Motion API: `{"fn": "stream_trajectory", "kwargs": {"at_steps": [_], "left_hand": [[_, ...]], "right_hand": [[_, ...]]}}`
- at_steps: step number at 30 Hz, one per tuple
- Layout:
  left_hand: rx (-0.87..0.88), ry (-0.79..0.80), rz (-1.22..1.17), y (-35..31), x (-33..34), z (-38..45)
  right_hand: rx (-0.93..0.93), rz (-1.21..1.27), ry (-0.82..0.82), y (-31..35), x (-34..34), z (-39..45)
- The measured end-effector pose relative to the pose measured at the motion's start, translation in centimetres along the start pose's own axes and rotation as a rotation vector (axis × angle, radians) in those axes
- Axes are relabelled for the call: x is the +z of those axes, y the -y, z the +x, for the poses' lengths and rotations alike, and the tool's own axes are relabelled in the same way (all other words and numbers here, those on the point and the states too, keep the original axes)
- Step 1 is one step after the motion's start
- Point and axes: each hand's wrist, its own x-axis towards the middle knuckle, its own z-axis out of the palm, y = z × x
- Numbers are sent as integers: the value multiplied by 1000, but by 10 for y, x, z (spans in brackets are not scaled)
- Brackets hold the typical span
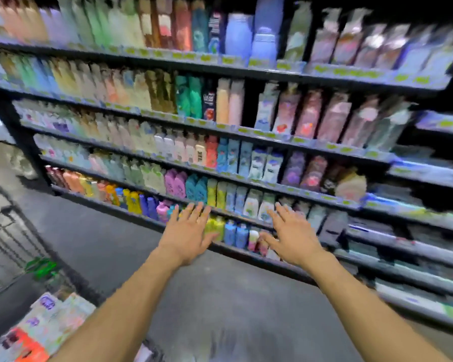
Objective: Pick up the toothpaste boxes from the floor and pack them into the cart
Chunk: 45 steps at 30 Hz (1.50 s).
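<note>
Both hands out over the grey floor (220,296), holding nothing.
Left hand (187,236) and right hand (293,236) spread flat, fingers straight, toward shelves (246,131) at 12 o'clock; cart (8,231) at 9 o'clock; blurred boxes (50,322), perhaps toothpaste, at 8 o'clock.
</note>
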Motion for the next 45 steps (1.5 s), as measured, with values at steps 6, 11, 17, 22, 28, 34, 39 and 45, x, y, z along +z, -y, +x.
{"fn": "stream_trajectory", "kwargs": {"at_steps": [6, 11, 17, 22, 28, 34, 39, 45], "left_hand": [[359, -71, 28, -159, -27, 72], [640, -103, 30, -333, -39, 99], [1027, -149, 10, -532, -55, 86], [1299, -152, 4, -668, -60, 57], [1561, -96, 53, -791, -51, 13], [1790, -73, 146, -891, -34, -25], [1982, 26, 214, -972, -28, -73], [2155, 35, 298, -1068, 31, -134]], "right_hand": [[387, 63, -41, -144, 14, -102], [677, 94, -76, -264, 32, -213], [1016, 110, -71, -355, 53, -362], [1373, 178, -98, -378, 76, -476], [1689, 237, -79, -381, 101, -569], [1992, 335, -114, -384, 125, -632], [2215, 389, -115, -388, 147, -676], [2399, 513, -139, -397, 224, -732]]}}
